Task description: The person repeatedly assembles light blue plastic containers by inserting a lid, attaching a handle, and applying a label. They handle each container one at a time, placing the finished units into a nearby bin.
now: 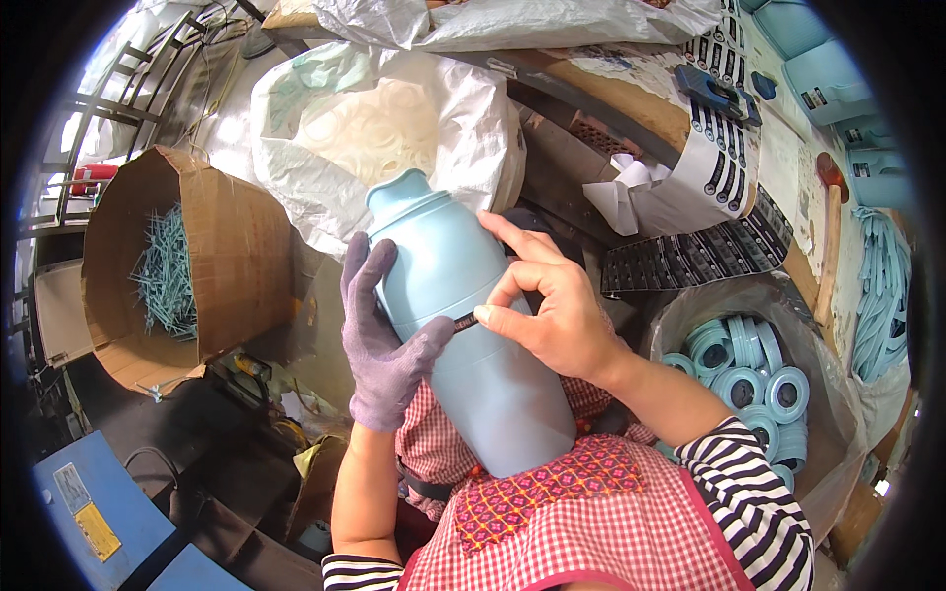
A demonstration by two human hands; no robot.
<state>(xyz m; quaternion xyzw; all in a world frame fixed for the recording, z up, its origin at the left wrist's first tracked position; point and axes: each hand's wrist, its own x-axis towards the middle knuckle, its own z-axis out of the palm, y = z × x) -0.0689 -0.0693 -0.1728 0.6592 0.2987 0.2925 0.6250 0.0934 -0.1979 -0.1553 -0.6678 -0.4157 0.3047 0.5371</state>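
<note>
A light blue plastic thermos jug body [507,404] leans across my lap, its spouted top pointing away from me and its base against my checked apron. My left hand [386,369], in a purple-grey glove, wraps round the jug's left side and steadies it, the thumb lying on the front. Across the jug's middle lies a small black label [464,322]. My bare right hand [567,315] pinches the label's right end between thumb and index finger, close against the jug. The other right fingers reach out along the jug's upper right side.
At left lies a cardboard box [236,261] of thin blue plastic pieces. Ahead is a white sack [473,128] of translucent rings. Blue round parts [785,394] fill a bag at right. A black label sheet [705,251] hangs off the bench, near a hammer [830,246].
</note>
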